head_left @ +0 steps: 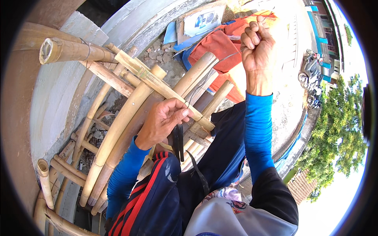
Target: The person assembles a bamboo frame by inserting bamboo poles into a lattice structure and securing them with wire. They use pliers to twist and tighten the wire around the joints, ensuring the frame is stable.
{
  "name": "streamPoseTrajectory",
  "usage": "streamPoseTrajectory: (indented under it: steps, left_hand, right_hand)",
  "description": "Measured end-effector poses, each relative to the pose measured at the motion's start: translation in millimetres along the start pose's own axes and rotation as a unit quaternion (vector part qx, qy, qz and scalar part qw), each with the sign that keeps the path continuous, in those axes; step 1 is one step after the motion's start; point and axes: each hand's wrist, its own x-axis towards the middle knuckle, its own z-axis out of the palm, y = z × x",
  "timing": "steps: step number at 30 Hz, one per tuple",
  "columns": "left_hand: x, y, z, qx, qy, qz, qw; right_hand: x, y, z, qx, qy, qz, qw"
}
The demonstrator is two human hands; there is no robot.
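Note:
My right hand [258,47] is raised at the upper right, its fingers closed on one end of a thin dark wire [227,57]. From there the wire sags down toward my left hand [163,120], whose thumb and forefinger pinch it beside a split bamboo strip [165,89]. That strip lies across several thicker bamboo poles [126,118] of a frame. Just below my left hand, a dark tool with two long handles [178,143] points downward; whether my palm also holds it is hidden.
Bamboo rails and posts [65,51] fill the left side, against a pale wall [59,106]. Beyond the frame lie an orange cloth or sack [208,49], rubble [159,55] and a board [202,19]. Parked motorcycles [311,74] and a tree [334,137] appear at the far right.

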Motion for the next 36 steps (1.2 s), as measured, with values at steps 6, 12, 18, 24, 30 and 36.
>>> streamPoseTrajectory:
  steps: [6,12,18,24,30,36]
  left_hand:
    - [-15.0,-13.7,-12.5,0.294,0.096,0.022,0.951]
    - [-29.1,-21.4,-24.1,0.378,0.184,0.045,0.906]
    - [-50.2,-23.1,-22.8,0.47,0.219,0.06,0.853]
    - [-68.0,-30.8,-26.9,0.471,0.168,0.09,0.862]
    - [-61.4,16.5,-25.0,0.265,0.106,0.094,0.954]
    - [-0.4,98.7,-9.2,0.011,0.227,0.241,0.943]
  right_hand:
    - [-29.6,19.9,11.6,-0.099,0.007,-0.041,0.994]
    - [-52.6,35.5,18.7,-0.104,0.008,-0.034,0.994]
    - [-65.3,49.4,13.6,-0.129,0.039,-0.017,0.991]
    - [-70.0,50.0,19.0,-0.184,0.023,-0.024,0.982]
    - [-92.2,45.1,49.2,-0.219,-0.12,0.056,0.967]
    - [-126.1,48.5,82.2,-0.303,-0.242,0.104,0.916]
